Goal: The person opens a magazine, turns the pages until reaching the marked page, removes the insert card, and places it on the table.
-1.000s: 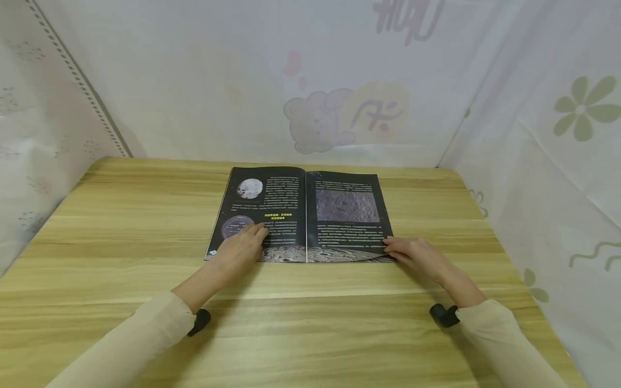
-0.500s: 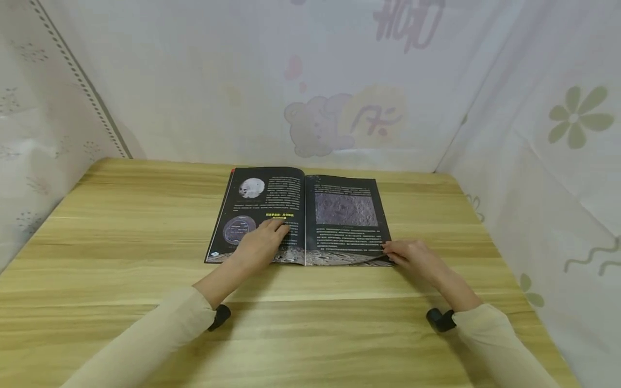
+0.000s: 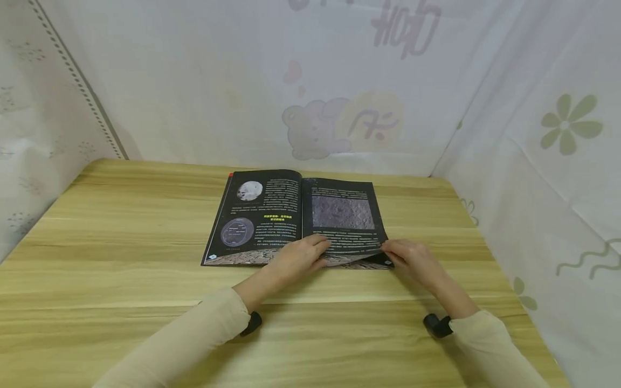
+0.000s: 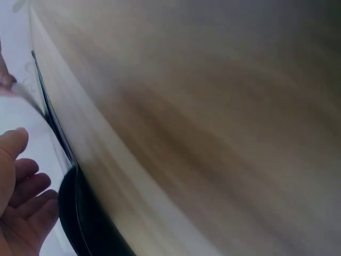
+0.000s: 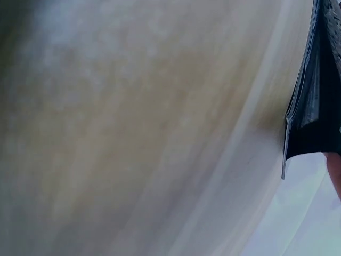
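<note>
An open magazine [image 3: 264, 183] with dark moon pages lies on the wooden table. At its lower right corner my right hand [image 3: 412, 261] pinches the edge of the right-hand page [image 3: 342, 213], whose corner is lifted off the sheet below. My left hand [image 3: 302, 254] is over the lower part of that page, just right of the spine. In the left wrist view the left hand's fingers [image 4: 32, 184] are loosely bent beside the magazine's edge, with nothing held. The right wrist view has the raised page [image 5: 327, 133] arching over the stack, and only a sliver of a fingertip shows.
Bare wood of the table [image 3: 121, 231] surrounds the magazine. White printed cloth [image 3: 204, 81] hangs behind the table and along both sides. A black wrist device [image 3: 436, 325] sits under the right sleeve, and another [image 3: 251, 323] under the left.
My left hand has moved right from the left page across the spine to the right page. The right page's lower corner has risen further in my right hand, which is nearly in place.
</note>
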Tool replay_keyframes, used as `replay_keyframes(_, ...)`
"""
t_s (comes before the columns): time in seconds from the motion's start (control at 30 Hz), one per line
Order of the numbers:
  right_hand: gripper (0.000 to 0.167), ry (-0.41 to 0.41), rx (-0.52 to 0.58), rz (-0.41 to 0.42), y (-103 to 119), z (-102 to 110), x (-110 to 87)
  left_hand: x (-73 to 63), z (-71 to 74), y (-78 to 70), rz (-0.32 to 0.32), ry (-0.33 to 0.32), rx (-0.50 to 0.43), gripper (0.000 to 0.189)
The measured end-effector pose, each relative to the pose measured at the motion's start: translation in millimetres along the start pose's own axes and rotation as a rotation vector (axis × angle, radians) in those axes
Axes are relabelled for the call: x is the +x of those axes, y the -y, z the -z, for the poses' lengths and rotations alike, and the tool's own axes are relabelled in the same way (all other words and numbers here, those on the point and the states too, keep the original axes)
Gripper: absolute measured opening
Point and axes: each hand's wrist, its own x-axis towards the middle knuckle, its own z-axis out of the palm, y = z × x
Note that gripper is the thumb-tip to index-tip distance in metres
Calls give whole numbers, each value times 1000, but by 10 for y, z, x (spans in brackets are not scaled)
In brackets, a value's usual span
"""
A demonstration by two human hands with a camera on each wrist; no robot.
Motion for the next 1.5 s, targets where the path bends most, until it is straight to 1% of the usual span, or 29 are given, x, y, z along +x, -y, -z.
replay_keyframes(0.07,27,-47,3,26,16,6,0,31,-17,-34,-2,2,-10,41)
replay_keyframes(0.23,35,-152,-27,102,49,28,29,91,-42,-110,0,49,-29,46)
replay_keyframes(0.33,17,-188,-45,129,66,44,55,119,-58,-151,4,63,-43,47)
replay_keyframes(0.37,13,-194,-48,129,73,51,63,127,-61,-164,7,64,-47,47)
replay_keyframes(0.4,17,-199,-52,129,80,56,70,135,-63,-178,10,65,-48,47)
replay_keyframes(0.47,32,-212,-60,123,94,64,81,151,-75,-197,10,55,-35,48)
replay_keyframes(0.53,36,-219,-75,111,110,74,90,160,-81,-212,6,37,-9,47)
replay_keyframes(0.63,35,-235,-97,110,129,86,102,170,-87,-228,-5,23,41,43)
replay_keyframes(0.7,35,-240,-112,111,140,95,107,173,-80,-240,-4,30,63,42)
replay_keyframes(0.8,33,-273,-119,136,159,101,126,175,-68,-256,-1,46,86,44)
replay_keyframes(0.9,32,-317,-123,155,171,105,150,174,-61,-266,-2,42,99,44)
replay_keyframes(0.97,30,-344,-118,144,172,108,156,172,-59,-270,-7,33,112,46)
replay_keyframes(1.1,30,-352,-78,32,143,109,117,155,-52,-265,-19,20,111,56)
replay_keyframes(1.17,36,-325,-57,-25,121,102,86,141,-47,-254,-27,2,88,63)
replay_keyframes(1.23,44,-253,-52,-72,97,84,52,130,-45,-236,-41,-28,60,68)
replay_keyframes(1.3,50,-131,-28,-112,78,60,20,121,-42,-219,-58,-60,44,71)
replay_keyframes(1.4,47,84,30,-178,65,26,-26,109,-38,-198,-90,-92,38,73)
replay_keyframes(1.43,47,144,53,-201,62,16,-38,106,-35,-194,-97,-93,41,74)
replay_keyframes(1.5,49,232,75,-218,57,2,-58,100,-30,-189,-106,-96,57,74)
